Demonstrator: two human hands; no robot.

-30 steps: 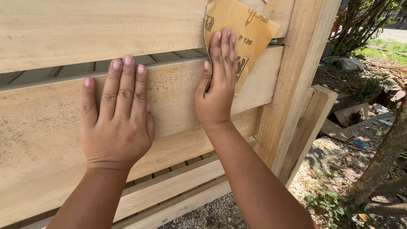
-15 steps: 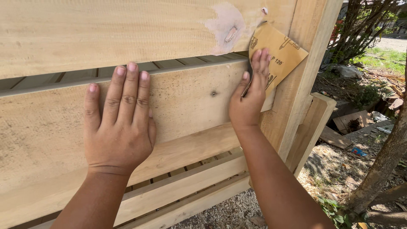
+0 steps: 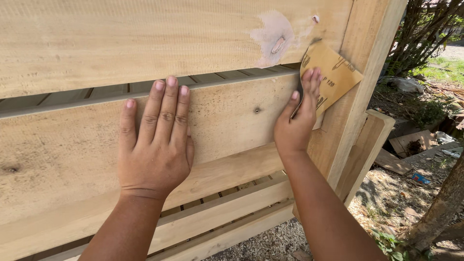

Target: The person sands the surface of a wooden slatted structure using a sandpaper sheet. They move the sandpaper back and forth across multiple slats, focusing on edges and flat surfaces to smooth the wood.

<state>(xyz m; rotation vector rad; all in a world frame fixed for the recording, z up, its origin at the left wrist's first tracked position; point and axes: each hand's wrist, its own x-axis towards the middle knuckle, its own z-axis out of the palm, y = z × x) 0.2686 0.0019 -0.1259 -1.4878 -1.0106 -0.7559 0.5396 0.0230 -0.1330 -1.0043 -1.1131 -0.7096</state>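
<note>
My left hand [image 3: 154, 145] lies flat on the middle plank [image 3: 227, 121], fingers spread straight, gripping nothing. My right hand [image 3: 297, 121] presses a tan sheet of sandpaper [image 3: 333, 72] against the wood, fingers stretched flat over its lower edge, right beside the upright post [image 3: 357, 92], a pale filler patch [image 3: 273, 36] just above.

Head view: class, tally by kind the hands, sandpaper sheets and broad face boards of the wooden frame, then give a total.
Hands: 2, the left hand flat on the lower board, the right hand pressing the sandpaper.
Sandpaper sheets: 1, tan sandpaper.
Broad boards: 2, counting the upper board.
Total: 5.
</note>
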